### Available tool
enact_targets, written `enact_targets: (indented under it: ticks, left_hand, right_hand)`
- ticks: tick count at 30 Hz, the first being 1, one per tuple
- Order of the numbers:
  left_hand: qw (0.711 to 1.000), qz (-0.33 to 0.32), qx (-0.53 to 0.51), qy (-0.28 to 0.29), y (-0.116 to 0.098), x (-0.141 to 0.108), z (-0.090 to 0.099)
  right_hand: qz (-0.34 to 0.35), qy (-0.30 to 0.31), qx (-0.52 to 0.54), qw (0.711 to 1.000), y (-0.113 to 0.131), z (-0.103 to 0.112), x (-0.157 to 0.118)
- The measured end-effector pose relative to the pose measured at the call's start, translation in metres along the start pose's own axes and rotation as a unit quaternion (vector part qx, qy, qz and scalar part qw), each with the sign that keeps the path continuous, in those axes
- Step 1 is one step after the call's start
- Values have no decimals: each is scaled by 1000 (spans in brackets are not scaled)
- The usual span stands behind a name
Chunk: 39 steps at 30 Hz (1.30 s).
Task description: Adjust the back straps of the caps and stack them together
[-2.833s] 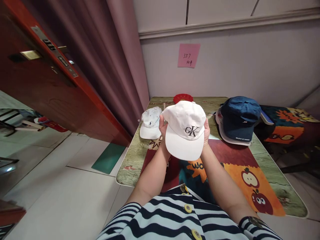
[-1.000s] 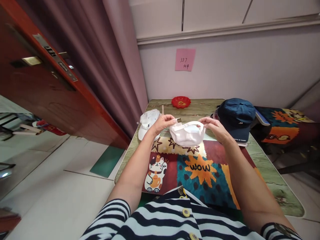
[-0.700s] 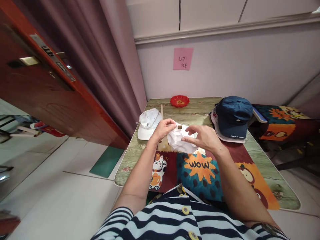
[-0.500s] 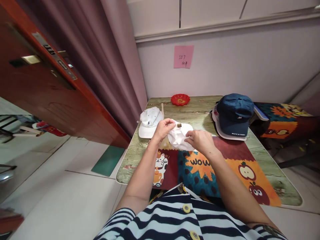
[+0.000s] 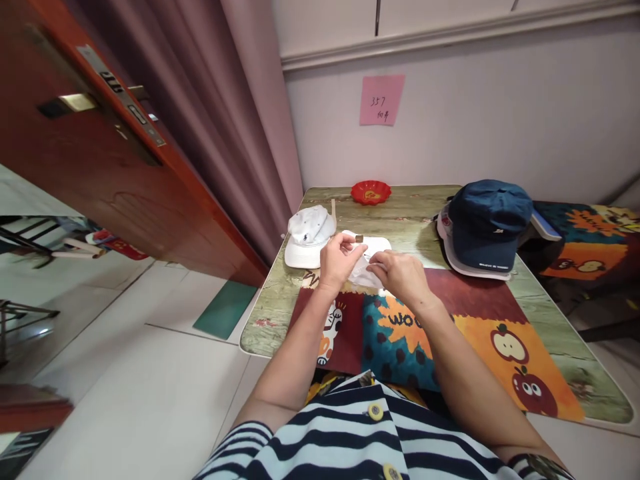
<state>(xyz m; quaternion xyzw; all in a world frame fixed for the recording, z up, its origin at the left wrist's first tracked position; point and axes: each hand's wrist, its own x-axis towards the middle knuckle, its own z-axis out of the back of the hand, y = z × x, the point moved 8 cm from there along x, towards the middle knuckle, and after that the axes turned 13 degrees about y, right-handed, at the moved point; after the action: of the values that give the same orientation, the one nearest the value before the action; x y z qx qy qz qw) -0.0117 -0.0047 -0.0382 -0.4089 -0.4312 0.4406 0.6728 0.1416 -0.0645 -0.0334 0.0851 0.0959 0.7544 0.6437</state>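
Note:
A white cap [image 5: 367, 275] with a small brown clasp lies between my two hands, low over the table. My left hand [image 5: 341, 261] is closed on its left side, thumb and fingers pinching close to the clasp. On the other side my right hand [image 5: 401, 275] pinches the white fabric near its middle. My fingers cover much of the cap. Just left of my left hand sits another white cap [image 5: 311, 235] with a small dark emblem, its beige strap sticking up behind.
Stacked caps with a dark blue cap [image 5: 493, 227] on top stand at the right. A red scalloped dish [image 5: 371, 193] is at the back of the table [image 5: 270, 313]. A colourful printed mat [image 5: 480, 300] covers the front. The wooden door [image 5: 165, 220] and purple curtain [image 5: 250, 100] are on the left.
My hands have come closer together on the white cap, the left one shifting right and turning inward. The whole view has shifted slightly.

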Motion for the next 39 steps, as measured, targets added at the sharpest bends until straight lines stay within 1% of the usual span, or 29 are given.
enact_targets:
  ticks: [2,4,7,10,13,15,17,19,21,23,25,28,30,32,34,36,37,39]
  left_hand:
    - [1000,31,-2,-2,9,1,-1]
    - [997,60,44,-16,12,2,1]
    - [984,101,147,-13,8,5,0]
    - [963,131,237,10,3,6,-4]
    - [949,126,287,14,0,3,-4]
    - [949,95,300,-4,-3,1,0]
    - [950,59,306,-14,-4,-1,3]
    - [952,35,305,-11,-3,-2,4]
    - [953,15,301,-13,-2,-3,5]
    - [956,-12,293,-23,-2,-6,7]
    - [959,-43,280,-23,-2,-10,8]
    - [964,-74,257,9,3,-14,7]
    - [965,-80,247,36,8,-15,7]
    - [964,-80,250,43,11,-17,10]
    - [963,-75,257,21,10,-19,14]
    - [965,-52,256,-7,10,-20,20]
    - [967,-35,251,-15,11,-20,22]
    - [972,0,234,-18,16,-19,24]
  right_hand:
    - [12,6,-20,1000,9,-5,-2]
    - [21,14,-43,999,18,-8,-4]
    - [34,26,-75,996,29,-7,-6]
    - [49,23,-95,994,38,-6,-8]
    - [49,18,-87,995,36,-9,-10]
    - [45,5,-54,998,29,-12,-10]
    - [31,-25,11,999,18,-10,-10]
    - [1,-64,89,994,3,-5,-9]
    - [-32,-97,164,981,-12,2,-7]
    - [-44,-112,237,964,-21,8,-5]
    - [-42,-116,303,945,-24,13,-1]
    - [-37,-122,359,925,-22,17,2]
    - [-24,-116,391,913,-18,13,4]
    - [-14,-104,422,900,-14,6,7]
    - [-20,-107,429,897,-13,-1,12]
    - [-37,-109,426,897,-16,-10,21]
    - [-46,-100,430,896,-17,-16,26]
    - [-65,-62,454,887,-18,-32,39]
